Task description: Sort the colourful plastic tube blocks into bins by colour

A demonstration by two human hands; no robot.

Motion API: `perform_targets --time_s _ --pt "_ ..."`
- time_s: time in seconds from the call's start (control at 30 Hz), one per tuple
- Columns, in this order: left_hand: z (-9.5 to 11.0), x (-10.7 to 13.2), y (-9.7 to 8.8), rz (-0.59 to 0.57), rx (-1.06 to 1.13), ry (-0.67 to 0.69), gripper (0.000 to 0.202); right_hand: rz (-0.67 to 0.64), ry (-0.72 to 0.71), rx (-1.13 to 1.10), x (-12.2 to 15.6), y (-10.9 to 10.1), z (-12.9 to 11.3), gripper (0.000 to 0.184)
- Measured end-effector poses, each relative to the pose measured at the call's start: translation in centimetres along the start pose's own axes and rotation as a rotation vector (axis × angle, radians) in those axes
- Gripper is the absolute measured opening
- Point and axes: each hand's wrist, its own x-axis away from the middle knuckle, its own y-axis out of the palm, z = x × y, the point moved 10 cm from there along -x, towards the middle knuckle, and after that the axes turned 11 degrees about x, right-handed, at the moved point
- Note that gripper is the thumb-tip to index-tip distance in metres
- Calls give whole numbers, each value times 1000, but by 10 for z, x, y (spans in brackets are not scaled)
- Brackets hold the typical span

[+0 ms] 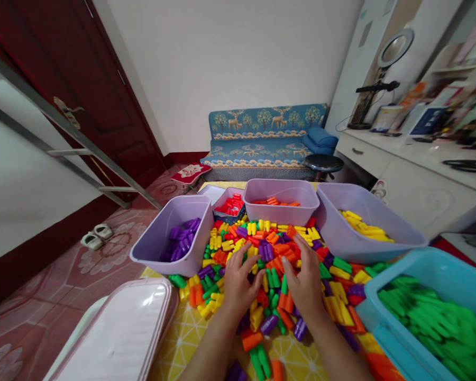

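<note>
While splayed, left hand (241, 283) and right hand (304, 278) seem to touch plastic pegs (275, 279).

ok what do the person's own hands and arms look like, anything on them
The left hand and right hand are bare, with no gloves, rings or watch showing. The left forearm and right forearm are bare too, with no sleeves in view.

The bench (182, 338), covered by a yellow patterned cloth, is carrying a spread of loose multicoloured plastic building pegs (254, 238). Three lilac plastic tubs (281, 214) are standing along its far side, a small tray (227, 217) is sitting between two of them, and a turquoise plastic bin (404, 270) is resting at the right.
</note>
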Motion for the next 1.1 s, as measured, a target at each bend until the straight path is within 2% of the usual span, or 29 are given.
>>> perform_targets --time_s 0.07,0.17,0.3,0.43,0.57,0.73,0.77,0.8,0.83,0.9,0.97,1.0,1.1 --pt "1 0 1 -3 -39 8 34 -68 -37 111 -3 14 0 55" --pt "2 0 1 12 -60 16 40 -124 -111 186 -1 24 -4 40" --pt "2 0 1 8 -72 21 49 -60 -209 124 4 14 -17 25" --pt "1 0 4 -25 -85 22 48 -95 -232 65 6 10 -27 23" --pt "0 0 5 -27 -89 6 44 -194 -124 -74 -1 9 -24 24" --pt "0 -1 4 -7 -76 11 42 -485 105 -166 -32 24 -7 21" --pt "0 0 4 -1 -76 14 41 -502 172 -208 -41 25 -3 20" --pt "0 0 3 4 -75 16 40 -463 232 -298 -52 21 -1 21" --pt "0 0 3 8 -75 17 40 -365 289 -438 -64 14 0 28" --pt "0 0 3 8 -74 18 40 -94 353 -665 -79 -6 5 41" --pt "0 0 3 3 -71 18 39 35 365 -714 -78 -14 9 45" --pt "0 0 3 1 -70 17 40 19 357 -664 -74 -11 9 42" --pt "0 0 4 1 -63 14 40 -156 291 -416 -55 15 15 30"
